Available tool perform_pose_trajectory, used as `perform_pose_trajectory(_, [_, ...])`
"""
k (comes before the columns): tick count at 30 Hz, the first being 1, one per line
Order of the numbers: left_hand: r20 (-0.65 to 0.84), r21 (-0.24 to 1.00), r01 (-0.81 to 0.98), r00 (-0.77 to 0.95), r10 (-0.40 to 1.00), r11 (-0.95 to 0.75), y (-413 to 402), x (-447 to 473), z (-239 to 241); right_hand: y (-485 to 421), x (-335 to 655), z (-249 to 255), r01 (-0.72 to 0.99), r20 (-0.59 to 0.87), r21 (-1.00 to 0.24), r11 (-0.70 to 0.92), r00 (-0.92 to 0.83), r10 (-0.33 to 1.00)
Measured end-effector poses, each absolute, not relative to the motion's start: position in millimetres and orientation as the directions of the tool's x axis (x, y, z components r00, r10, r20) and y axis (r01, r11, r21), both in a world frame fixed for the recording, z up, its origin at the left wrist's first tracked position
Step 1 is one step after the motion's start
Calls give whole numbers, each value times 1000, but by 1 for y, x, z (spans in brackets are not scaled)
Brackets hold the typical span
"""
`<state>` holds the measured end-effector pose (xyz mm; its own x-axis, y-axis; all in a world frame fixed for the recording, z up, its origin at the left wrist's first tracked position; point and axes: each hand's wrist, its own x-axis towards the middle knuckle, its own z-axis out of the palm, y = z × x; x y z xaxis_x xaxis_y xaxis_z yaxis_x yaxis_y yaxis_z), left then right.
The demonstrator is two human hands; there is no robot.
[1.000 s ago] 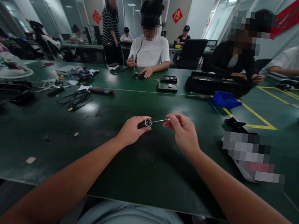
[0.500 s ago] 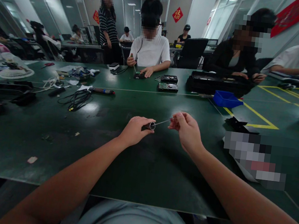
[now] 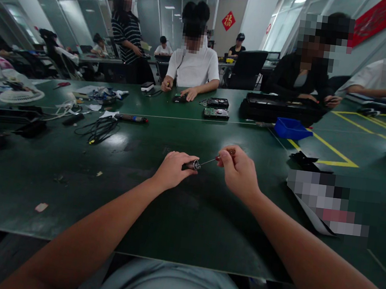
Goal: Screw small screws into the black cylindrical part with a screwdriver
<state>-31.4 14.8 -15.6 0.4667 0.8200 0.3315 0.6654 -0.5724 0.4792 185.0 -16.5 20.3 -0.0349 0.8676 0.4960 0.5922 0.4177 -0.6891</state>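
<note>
My left hand (image 3: 172,170) is closed round a small dark cylindrical part with a silver end (image 3: 193,165), held just above the green table (image 3: 184,218). My right hand (image 3: 239,171) pinches the red handle end of a thin metal screwdriver (image 3: 208,161). Its shaft runs left and its tip meets the silver end of the part. Both hands hover over the middle of the table, close together.
A blue bin (image 3: 291,128) and a long black case (image 3: 281,109) lie at the far right. Black cables (image 3: 98,128) and a pen-like tool (image 3: 131,118) lie at the left. Circuit boards (image 3: 216,113) sit before a seated person in white across the table. Other people work around.
The part in my left hand has turned, its round silver face no longer facing me. Both hands dropped slightly. The standing person in stripes walked left.
</note>
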Motion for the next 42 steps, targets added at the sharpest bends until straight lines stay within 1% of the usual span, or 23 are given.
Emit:
perform_pose_trajectory(6, [318, 474, 666, 480, 818, -576, 16, -32, -17, -16, 184, 21, 621, 506, -658, 426, -54, 861])
perform_pose_trajectory(9, [308, 505, 678, 436, 845, -534, 15, -32, -16, -15, 184, 21, 654, 510, -637, 409, -40, 859])
perform_pose_trajectory(13, [319, 638, 628, 311, 895, -446, 15, -32, -15, -14, 186, 21, 663, 512, -641, 387, -8, 859])
perform_pose_trajectory(16, [322, 767, 515, 207, 924, -382, 16, -31, -14, -14, 187, 22, 655, 508, -649, 387, -6, 861])
perform_pose_trajectory(18, [279, 843, 434, 154, 948, -319, 17, -31, -13, -15, 187, 22, 650, 507, -652, 390, -9, 862])
perform_pose_trajectory(20, [223, 883, 398, 114, 968, -250, 18, -30, -11, -15, 187, 23, 644, 510, -657, 391, -3, 860])
perform_pose_trajectory(22, [188, 885, 413, 106, 976, -215, 19, -30, -8, -15, 188, 24, 638, 517, -664, 390, 13, 856])
perform_pose_trajectory(25, [174, 847, 471, 195, 965, -248, 20, -28, -1, -15, 189, 26, 626, 531, -671, 398, 32, 847])
perform_pose_trajectory(30, [63, 760, 580, 382, 922, -292, 28, -19, 7, -17, 190, 28, 624, 555, -660, 419, 30, 831])
perform_pose_trajectory(32, [80, 666, 641, 448, 890, -382, 32, -14, 6, -17, 190, 28, 621, 566, -658, 426, 35, 823])
perform_pose_trajectory(34, [108, 535, 697, 504, 857, -477, 36, -8, 3, -16, 191, 29, 620, 576, -656, 431, 41, 816])
perform_pose_trajectory(37, [92, 368, 761, 542, 836, -534, 40, 0, -3, -16, 191, 29, 627, 582, -648, 433, 39, 813])
perform_pose_trajectory(39, [70, 307, 784, 547, 834, -540, 41, 4, -7, -16, 191, 29, 630, 580, -643, 436, 29, 814])
perform_pose_trajectory(42, [59, 280, 798, 540, 839, -533, 41, 6, -10, -16, 191, 29, 624, 578, -645, 441, 21, 816])
